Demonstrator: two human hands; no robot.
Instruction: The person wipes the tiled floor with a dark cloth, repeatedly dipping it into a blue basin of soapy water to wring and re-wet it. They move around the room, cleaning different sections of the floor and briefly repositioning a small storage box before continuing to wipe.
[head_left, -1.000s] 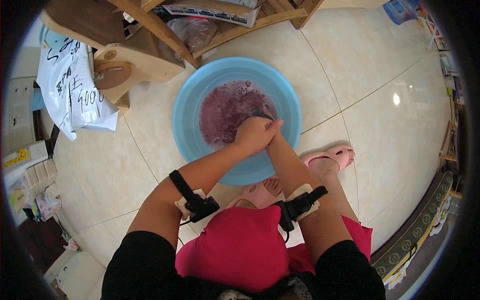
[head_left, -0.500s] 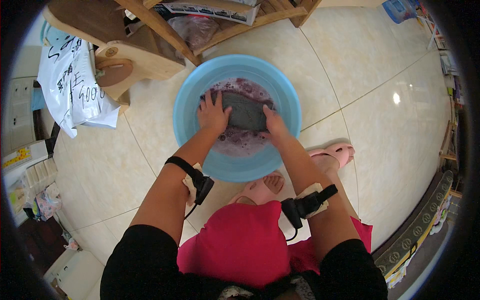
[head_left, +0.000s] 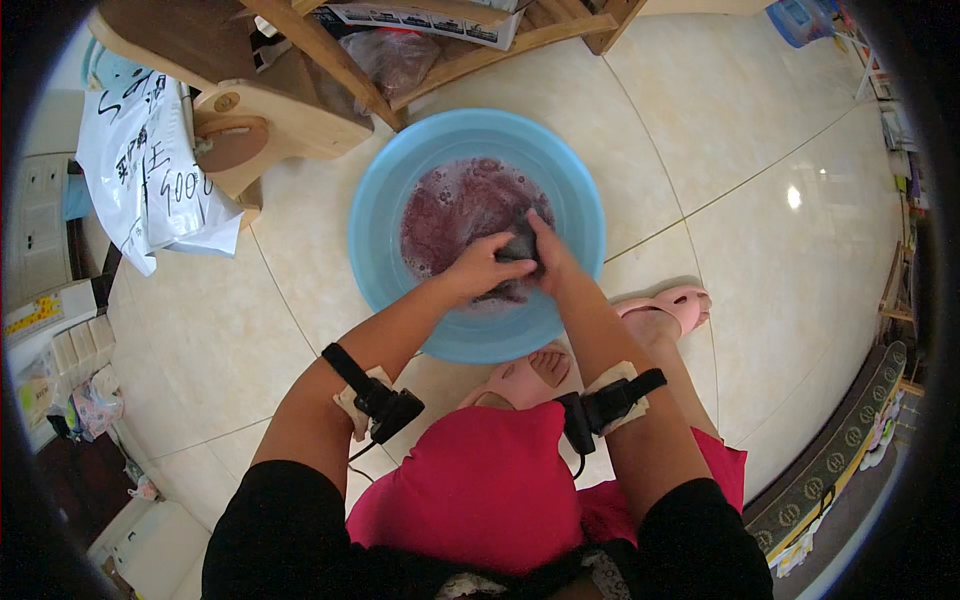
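A light blue plastic basin (head_left: 375, 240) stands on the floor, holding purplish, foamy water (head_left: 450, 215). Toward the right of the water, a dark grey wet cloth (head_left: 519, 246) is bunched up between my two hands, partly under the surface. My left hand (head_left: 485, 268) is closed around its near left side, thumb and fingers bent. Against its right side, my right hand (head_left: 548, 248) grips with the thumb at the far edge; most of those fingers are hidden. What kind of cloth it is, I cannot make out.
Pink slippers (head_left: 520, 382) on my feet are close to the basin's near side. A wooden rack (head_left: 440, 75) stands just beyond it. On the left, a white plastic bag (head_left: 150, 180) hangs by a wooden piece of furniture (head_left: 290, 120). A dark patterned mat (head_left: 830, 460) lies far right.
The cloth was spread flat across the water and is now bunched at the right. My left hand has moved right and nearer, closing in on my right hand.
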